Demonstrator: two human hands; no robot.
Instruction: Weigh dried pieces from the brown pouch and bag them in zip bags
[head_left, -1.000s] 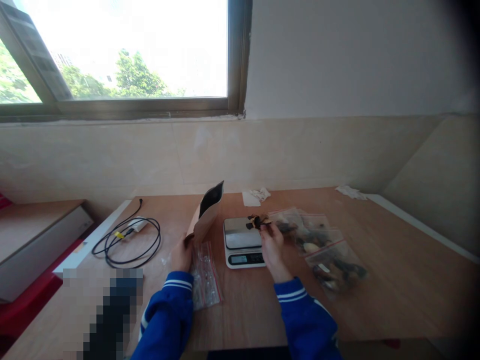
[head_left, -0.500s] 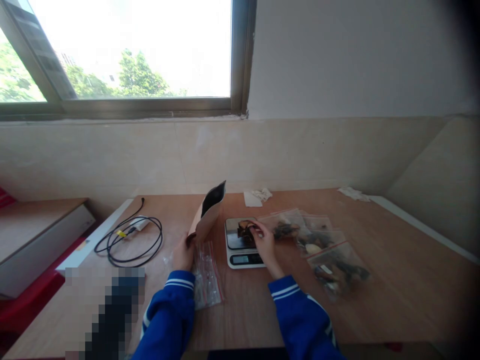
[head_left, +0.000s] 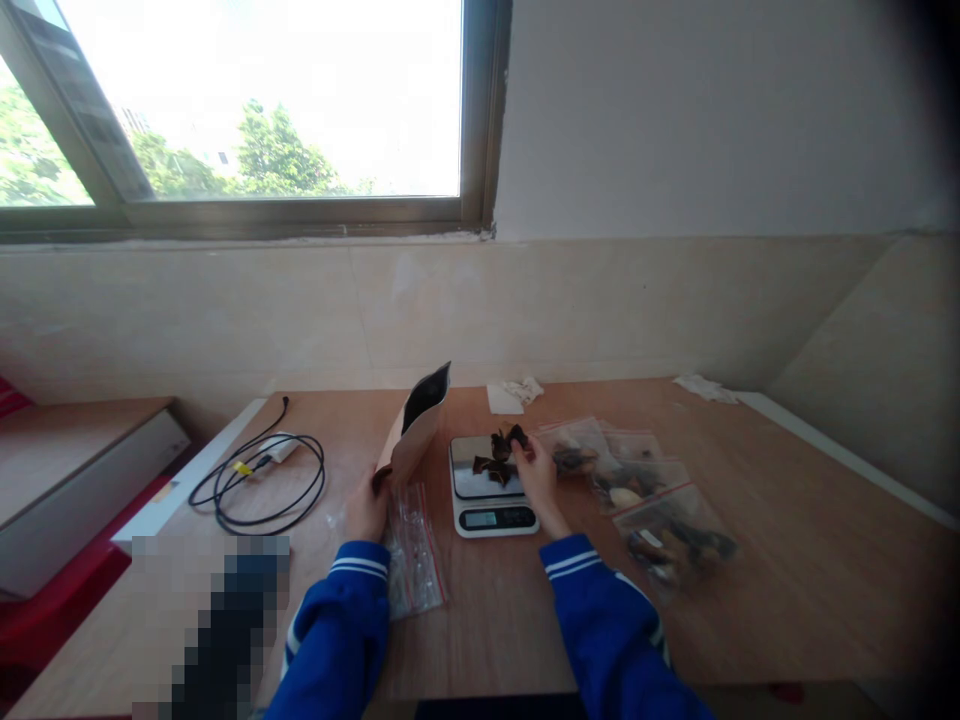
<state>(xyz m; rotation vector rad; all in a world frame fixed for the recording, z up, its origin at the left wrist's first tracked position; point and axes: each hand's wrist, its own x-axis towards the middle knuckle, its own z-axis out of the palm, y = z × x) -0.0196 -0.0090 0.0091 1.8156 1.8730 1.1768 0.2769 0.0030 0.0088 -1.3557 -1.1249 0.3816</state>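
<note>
- The right hand [head_left: 537, 473] had its grip pinched together on a dark dried piece [head_left: 517, 437], held just above the far right part of the scale's pan.
- More dark dried pieces [head_left: 491, 464] lay on the steel pan of the kitchen scale [head_left: 491, 484], which sat near the middle of the desk [head_left: 787, 560], its display facing the near edge.
- The left hand [head_left: 366, 509] had its grip clamped on the lower end of a brown paper pouch [head_left: 415, 432], which stood tilted with its dark open mouth upward, just left of the scale.
- A clear zip bag [head_left: 411, 550] lay flat on the desk between the two blue sleeves.
- Several clear bags of dried goods [head_left: 649, 500] lay right of the scale, overlapping.
- A coiled black cable [head_left: 259, 482] lay toward the desk's left edge.
- Crumpled white paper [head_left: 511, 393] lay at the far edge.
</note>
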